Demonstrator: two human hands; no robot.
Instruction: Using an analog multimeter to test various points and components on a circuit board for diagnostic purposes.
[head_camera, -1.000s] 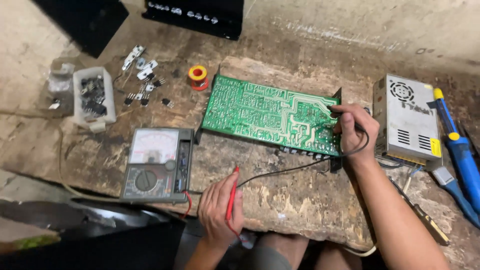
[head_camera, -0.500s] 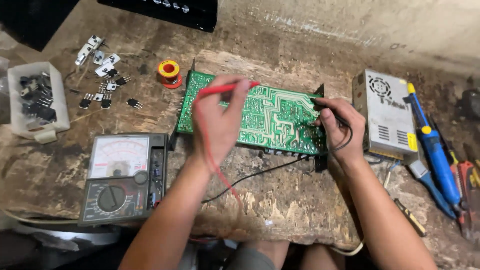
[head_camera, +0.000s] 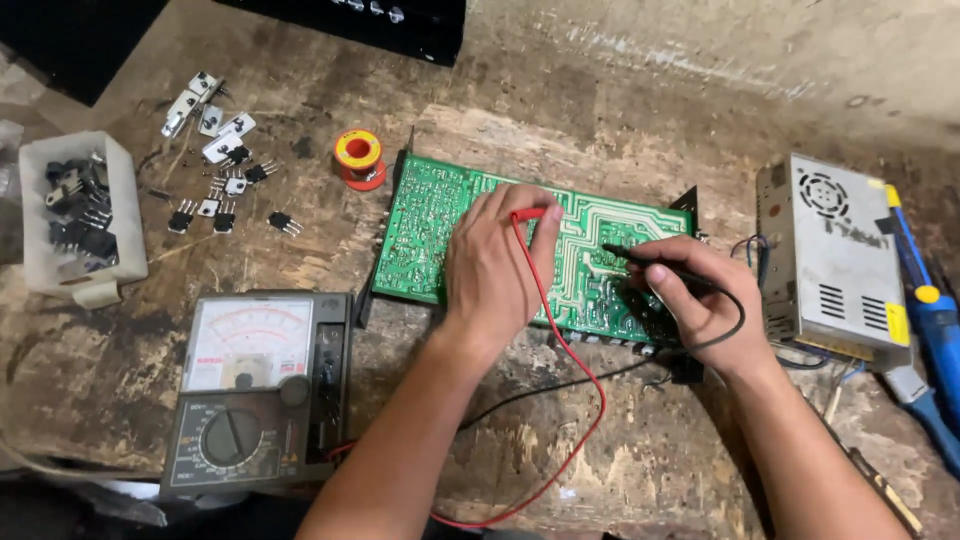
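holding a thin red stick (head_camera: 527, 214) in its fingers, the left hand (head_camera: 495, 265) rests on one green board (head_camera: 520, 250) that lies flat in the middle of the wooden table (head_camera: 640, 460). the hand is curled shut around the stick, and the tip is hidden under the fingers. the right hand (head_camera: 700, 305) pinches one black stick (head_camera: 640, 260) and its tip touches the green board near the right side.

one red wire (head_camera: 575, 400) runs from the red stick down past the left arm. one black wire (head_camera: 560, 385) runs along the table under the arms.

one meter (head_camera: 255, 395) with a white face and a round knob sits near the left arm, at the front left. one white tub (head_camera: 75, 215) full of small black parts stands at the far left. about ten small black and silver parts (head_camera: 215, 160) lie loose next to it. one little roll (head_camera: 358, 158), red and yellow, sits just past the board's left corner.

one silver metal box (head_camera: 830, 260) with holes sits to the right of the board. one blue and yellow tool (head_camera: 925, 300) lies beside that box at the right edge.
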